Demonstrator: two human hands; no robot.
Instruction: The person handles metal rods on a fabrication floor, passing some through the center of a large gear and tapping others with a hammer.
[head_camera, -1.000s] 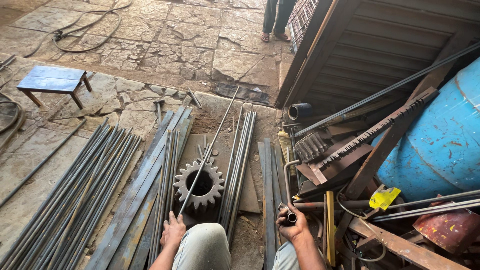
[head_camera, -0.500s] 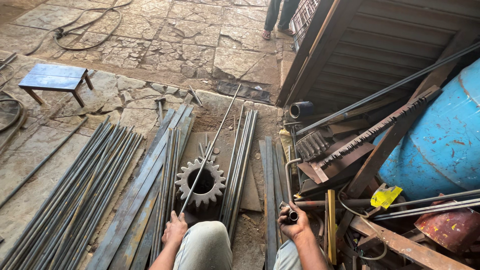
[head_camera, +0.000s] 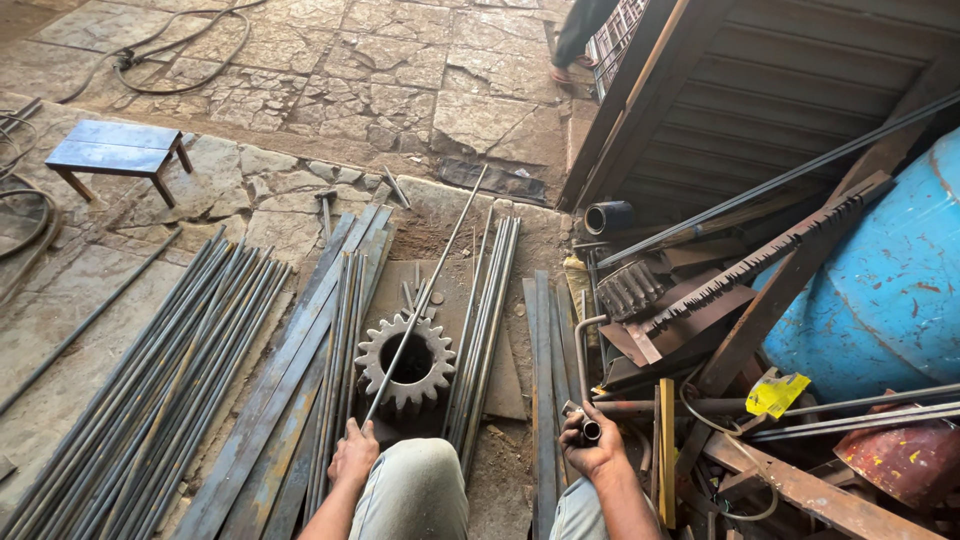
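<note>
while the left hand (head_camera: 352, 455) is closed around the near end of a long thin steel rod (head_camera: 425, 295), that rod runs up and away across the top of a big rusty gear wheel (head_camera: 406, 362) lying flat on the ground, its far tip reaching toward the cracked stone paving (head_camera: 400, 90). right hand (head_camera: 590, 450) is wrapped around the low end of a bent pipe tool (head_camera: 583, 375), fingers curled shut on it, down by the right knee.

honestly, compared to half a second and a second back, next to nothing has shifted. rod sits at the same angle over the gear, both hands in the same spots with the same grip, only the camera view nudged a hair. so i'd read it as a pause or a lining-up moment rather than any actual bending or pulling going on, but that's just my guess.

around it: a spread of long rods (head_camera: 130, 400) lies on the left, flat bars (head_camera: 290, 380) between those and the gear, another bundle of rods (head_camera: 485, 310) just right of the gear. small blue stool (head_camera: 118, 150) sits well off to the upper left, a blue drum (head_camera: 885, 290) on the right behind a scrap heap with a toothed bar (head_camera: 760, 255). someone else's foot (head_camera: 560, 72) shows at the top edge.
</note>
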